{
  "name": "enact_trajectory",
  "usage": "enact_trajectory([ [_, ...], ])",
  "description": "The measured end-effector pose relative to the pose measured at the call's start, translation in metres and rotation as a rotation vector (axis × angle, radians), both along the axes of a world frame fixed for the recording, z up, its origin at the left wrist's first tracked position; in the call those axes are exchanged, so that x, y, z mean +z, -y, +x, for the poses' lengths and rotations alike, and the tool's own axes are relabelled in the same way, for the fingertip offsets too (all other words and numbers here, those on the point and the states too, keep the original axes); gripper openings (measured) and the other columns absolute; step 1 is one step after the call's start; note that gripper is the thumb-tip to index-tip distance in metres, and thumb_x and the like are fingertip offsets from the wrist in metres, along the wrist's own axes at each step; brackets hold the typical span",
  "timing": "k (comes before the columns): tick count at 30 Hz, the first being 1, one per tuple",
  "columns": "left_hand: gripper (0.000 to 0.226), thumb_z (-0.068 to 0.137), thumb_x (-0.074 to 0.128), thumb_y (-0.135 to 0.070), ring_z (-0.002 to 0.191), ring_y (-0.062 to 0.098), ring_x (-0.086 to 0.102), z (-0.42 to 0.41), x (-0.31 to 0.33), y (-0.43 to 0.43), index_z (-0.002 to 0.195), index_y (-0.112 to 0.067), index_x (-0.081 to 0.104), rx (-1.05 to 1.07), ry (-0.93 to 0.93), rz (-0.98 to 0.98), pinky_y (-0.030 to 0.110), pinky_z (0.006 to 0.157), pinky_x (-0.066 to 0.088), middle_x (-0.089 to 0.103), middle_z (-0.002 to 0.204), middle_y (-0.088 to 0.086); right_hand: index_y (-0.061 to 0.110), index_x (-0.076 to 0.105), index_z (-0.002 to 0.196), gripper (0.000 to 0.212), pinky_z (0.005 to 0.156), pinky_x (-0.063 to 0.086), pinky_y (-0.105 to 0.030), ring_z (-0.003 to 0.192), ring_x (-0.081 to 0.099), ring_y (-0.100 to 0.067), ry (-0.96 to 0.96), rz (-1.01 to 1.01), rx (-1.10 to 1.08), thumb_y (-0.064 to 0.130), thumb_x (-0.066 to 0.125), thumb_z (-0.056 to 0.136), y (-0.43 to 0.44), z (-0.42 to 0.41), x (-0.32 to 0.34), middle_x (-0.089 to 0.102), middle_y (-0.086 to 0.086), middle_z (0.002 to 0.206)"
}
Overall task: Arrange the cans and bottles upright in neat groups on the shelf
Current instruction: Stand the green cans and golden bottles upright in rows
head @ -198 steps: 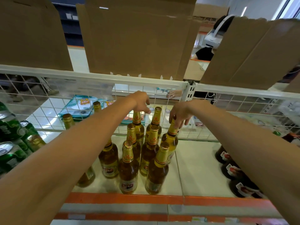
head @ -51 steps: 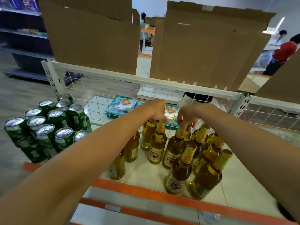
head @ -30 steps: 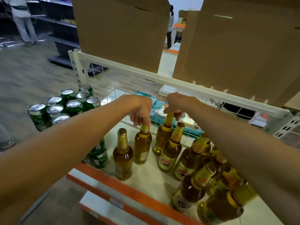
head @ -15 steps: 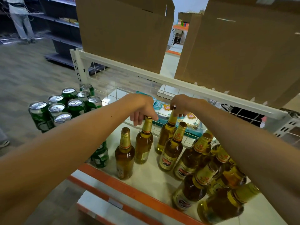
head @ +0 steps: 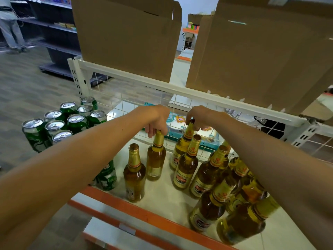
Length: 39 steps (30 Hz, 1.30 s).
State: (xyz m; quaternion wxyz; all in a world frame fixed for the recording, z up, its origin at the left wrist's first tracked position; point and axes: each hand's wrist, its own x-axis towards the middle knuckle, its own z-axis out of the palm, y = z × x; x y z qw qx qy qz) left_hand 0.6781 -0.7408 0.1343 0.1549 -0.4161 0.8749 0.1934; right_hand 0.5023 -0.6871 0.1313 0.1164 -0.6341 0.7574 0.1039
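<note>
From the head camera, both forearms reached in over the orange front lip of the white shelf [head: 167, 197]. The left hand [head: 156, 119] hung over the left bottle [head: 156, 157], its fingers [head: 150, 130] curled down together round the gold foil top. That bottle stood upright on the shelf, close to the wire mesh [head: 126, 105] at the back. Just in front of it, and apart from it, the front bottle [head: 134, 175] stood alone and upright, its cap bare.

The right hand [head: 201, 116] gripped the right bottle [head: 188, 132] by the cap, fingertips and thumb pinched round the very top. This bottle was also at the back by the mesh, its lower body partly hidden behind a neighbour, so whether its base touched the shelf could not be told. To the right a cluster of bottles [head: 216, 177] stood packed close, some touching, the nearest ones under the right forearm.

At the left end the green cans [head: 72, 120] stood upright in a tight block, tops silver; they sat on a lower layer, of which one can [head: 108, 177] showed beneath the left forearm.

Two cardboard boxes [head: 126, 38] sat on the rail above. A blue package [head: 177, 120] lay beyond the mesh, and a person [head: 9, 24] stood by dark shelving far left
</note>
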Motion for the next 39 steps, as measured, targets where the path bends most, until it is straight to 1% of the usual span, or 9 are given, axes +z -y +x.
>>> enact_trajectory([
  [2, 0.025, 0.088, 0.07, -0.022, 0.067, 0.022, 0.074, -0.002, 0.002, 0.003, 0.091, 0.002, 0.065, -0.031, 0.031, -0.022, 0.032, 0.067, 0.062, 0.074, 0.08, 0.015, 0.014, 0.067, 0.123, 0.041, 0.05, 0.051, -0.02, 0.071, 0.067, -0.016, 0.032, -0.014, 0.001, 0.0, 0.07, 0.085, 0.001, 0.0, -0.002, 0.066, -0.013, 0.113],
  [7, 0.029, 0.084, 0.076, -0.015, 0.071, 0.019, 0.074, -0.013, 0.007, 0.009, 0.11, -0.003, 0.07, -0.135, 0.009, -0.093, 0.033, 0.073, 0.062, 0.073, 0.095, 0.011, 0.007, 0.063, 0.127, 0.039, 0.071, 0.062, -0.031, 0.074, 0.073, -0.018, 0.081, -0.056, -0.04, 0.015, 0.07, 0.089, 0.008, 0.005, -0.006, 0.072, -0.01, 0.103],
  [11, 0.032, 0.083, 0.076, -0.017, 0.088, 0.016, 0.068, -0.021, 0.006, 0.012, 0.114, -0.019, 0.073, -0.334, 0.039, -0.235, 0.033, 0.083, 0.059, 0.068, 0.107, -0.001, 0.006, 0.064, 0.125, 0.037, 0.075, 0.062, -0.035, 0.073, 0.074, -0.018, 0.08, -0.061, -0.065, 0.009, 0.069, 0.088, 0.008, 0.007, -0.007, 0.075, -0.01, 0.097],
  [17, 0.034, 0.082, 0.074, -0.006, 0.1, 0.014, 0.063, -0.031, -0.001, 0.008, 0.11, -0.026, 0.075, -0.496, -0.001, -0.267, 0.033, 0.093, 0.054, 0.069, 0.114, -0.007, 0.009, 0.066, 0.124, 0.034, 0.069, 0.056, -0.025, 0.075, 0.069, -0.015, 0.047, -0.074, -0.051, 0.012, 0.067, 0.091, 0.002, 0.009, -0.005, 0.075, -0.007, 0.097],
  [20, 0.034, 0.083, 0.073, -0.002, 0.098, 0.014, 0.063, -0.035, -0.003, 0.007, 0.106, -0.027, 0.077, -0.524, -0.031, -0.262, 0.035, 0.092, 0.055, 0.068, 0.113, -0.008, 0.009, 0.067, 0.123, 0.033, 0.077, 0.055, -0.028, 0.081, 0.068, -0.015, 0.032, -0.081, -0.045, 0.014, 0.068, 0.09, 0.002, 0.01, -0.005, 0.075, -0.005, 0.098],
  [24, 0.033, 0.086, 0.067, 0.0, 0.099, 0.016, 0.062, -0.034, -0.004, 0.006, 0.104, -0.026, 0.077, -0.568, -0.064, -0.302, 0.038, 0.093, 0.054, 0.067, 0.116, -0.007, 0.01, 0.068, 0.121, 0.033, 0.069, 0.051, -0.026, 0.068, 0.063, -0.011, 0.028, -0.077, -0.054, 0.015, 0.071, 0.088, 0.002, 0.011, -0.004, 0.072, -0.003, 0.088],
  [29, 0.029, 0.09, 0.066, -0.003, 0.1, 0.015, 0.062, -0.03, -0.009, 0.005, 0.105, -0.024, 0.077, -0.592, -0.113, -0.325, 0.038, 0.094, 0.052, 0.067, 0.118, -0.005, 0.012, 0.066, 0.125, 0.039, 0.086, 0.056, -0.031, 0.093, 0.069, -0.021, 0.004, -0.057, -0.051, 0.013, 0.073, 0.087, 0.003, 0.013, -0.004, 0.072, -0.006, 0.1],
  [33, 0.028, 0.091, 0.064, -0.003, 0.107, 0.015, 0.059, -0.018, -0.008, 0.005, 0.106, -0.023, 0.076, -0.555, -0.12, -0.323, 0.027, 0.088, 0.048, 0.067, 0.116, -0.006, 0.013, 0.065, 0.126, 0.041, 0.081, 0.057, -0.029, 0.092, 0.069, -0.022, -0.018, -0.059, -0.063, 0.012, 0.075, 0.086, 0.004, 0.014, -0.004, 0.07, -0.004, 0.095],
  [39, 0.045, 0.095, 0.057, -0.002, 0.121, 0.022, 0.053, -0.014, -0.016, -0.001, 0.134, -0.024, 0.059, -0.435, -0.176, -0.331, 0.025, 0.087, 0.04, 0.06, 0.134, 0.001, 0.013, 0.059, 0.132, 0.042, 0.079, 0.055, -0.029, 0.093, 0.069, -0.021, -0.01, -0.032, -0.072, 0.014, 0.066, 0.091, -0.002, 0.019, -0.008, 0.072, -0.007, 0.107],
])
